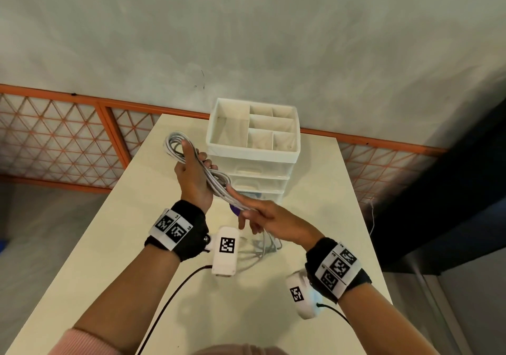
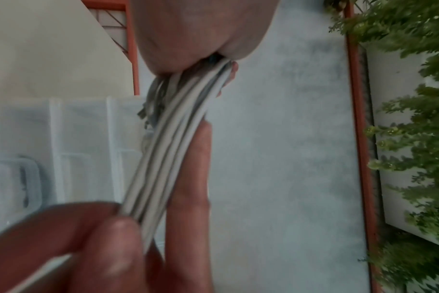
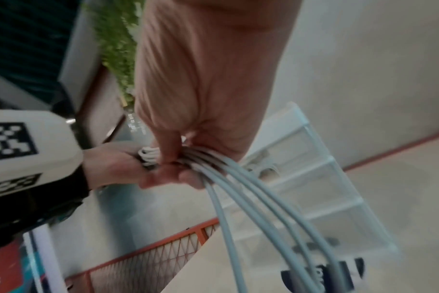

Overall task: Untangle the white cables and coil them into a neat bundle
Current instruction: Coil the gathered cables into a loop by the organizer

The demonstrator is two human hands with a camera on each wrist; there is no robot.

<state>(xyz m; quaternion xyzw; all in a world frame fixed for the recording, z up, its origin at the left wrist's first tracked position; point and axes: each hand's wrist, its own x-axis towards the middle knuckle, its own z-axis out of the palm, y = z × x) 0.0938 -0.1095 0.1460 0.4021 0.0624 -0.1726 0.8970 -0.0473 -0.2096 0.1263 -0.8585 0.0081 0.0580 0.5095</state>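
A bundle of white cables [image 1: 216, 183] is held up above the cream table [image 1: 109, 245]. My left hand [image 1: 195, 171] grips the bundle at its middle, and a loop [image 1: 174, 142] sticks out above the thumb. My right hand [image 1: 246, 213] pinches the lower strands just below, index finger lying along them. Loose cable ends [image 1: 262, 246] hang from it down to the table. In the left wrist view the strands [image 2: 168, 148] run from my palm to the right hand's fingers [image 2: 93, 237]. In the right wrist view several strands [image 3: 251, 198] fan out below the pinching thumb [image 3: 169, 152].
A white drawer unit [image 1: 216, 149] with an open divided tray on top stands right behind the hands. A small purple object [image 1: 235, 210] lies at its foot. An orange lattice railing [image 1: 68, 135] runs beyond the table's far edge. Black camera leads trail from both wrists.
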